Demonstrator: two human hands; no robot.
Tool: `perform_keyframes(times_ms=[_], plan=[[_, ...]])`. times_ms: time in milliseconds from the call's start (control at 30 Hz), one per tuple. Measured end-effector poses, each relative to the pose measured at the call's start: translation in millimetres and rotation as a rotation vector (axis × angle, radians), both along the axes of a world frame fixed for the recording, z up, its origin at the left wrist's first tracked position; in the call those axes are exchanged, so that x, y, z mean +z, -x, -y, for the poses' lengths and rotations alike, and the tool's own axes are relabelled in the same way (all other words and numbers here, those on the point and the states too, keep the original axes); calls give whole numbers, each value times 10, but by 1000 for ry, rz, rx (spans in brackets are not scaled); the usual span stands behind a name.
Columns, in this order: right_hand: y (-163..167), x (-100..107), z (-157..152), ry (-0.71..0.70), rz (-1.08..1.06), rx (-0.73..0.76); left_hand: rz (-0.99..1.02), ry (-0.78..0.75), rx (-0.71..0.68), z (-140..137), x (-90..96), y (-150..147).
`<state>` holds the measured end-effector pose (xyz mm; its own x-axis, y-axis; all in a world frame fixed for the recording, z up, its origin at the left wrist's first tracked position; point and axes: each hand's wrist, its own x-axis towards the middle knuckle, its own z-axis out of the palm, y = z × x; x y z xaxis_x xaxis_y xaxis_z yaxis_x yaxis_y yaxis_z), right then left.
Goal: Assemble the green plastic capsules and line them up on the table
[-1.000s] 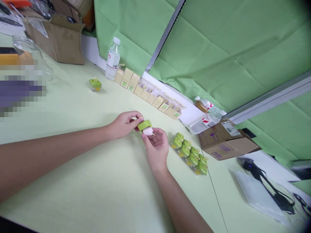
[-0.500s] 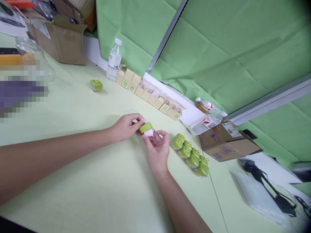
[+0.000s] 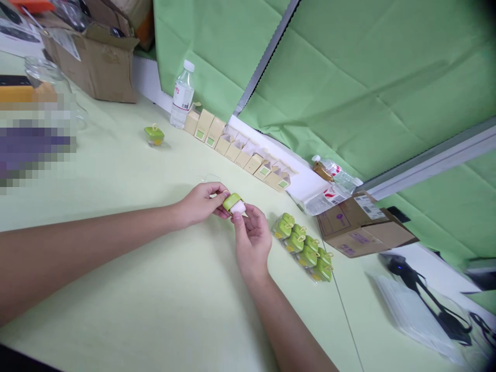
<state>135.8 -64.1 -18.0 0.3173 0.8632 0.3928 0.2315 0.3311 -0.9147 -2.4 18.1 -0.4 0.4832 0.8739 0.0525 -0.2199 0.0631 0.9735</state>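
In the head view, a small glossy green plastic cap with a white rounded piece under it (image 3: 234,203) is held just above the pale green table (image 3: 163,289), between both hands. The left hand (image 3: 201,202) pinches the green top, its grip narrow on the cap's near edge. The right hand (image 3: 252,238) closes thumb and fingers on the white part (fingertips curled up). A cluster of wrapped green caps (image 3: 303,247) lies near, right of the right hand.
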Motion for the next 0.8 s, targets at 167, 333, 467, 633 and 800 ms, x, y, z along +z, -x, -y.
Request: perform_keyframes(times_ms=[167,333,467,633,800], plan=[[1,12,13,18,-9,-9,12,26,-9,12,10,7],[-25,45,7,53,-22,8,12,20,-14,7,3,14],[-39,65,6,71,-45,29,17,7,-9,4,-10,17],[-39,55,19,51,-19,44,12,3,-9,20,0,22],[-43,34,20,33,23,40,10,-8,-13,28,19,29]])
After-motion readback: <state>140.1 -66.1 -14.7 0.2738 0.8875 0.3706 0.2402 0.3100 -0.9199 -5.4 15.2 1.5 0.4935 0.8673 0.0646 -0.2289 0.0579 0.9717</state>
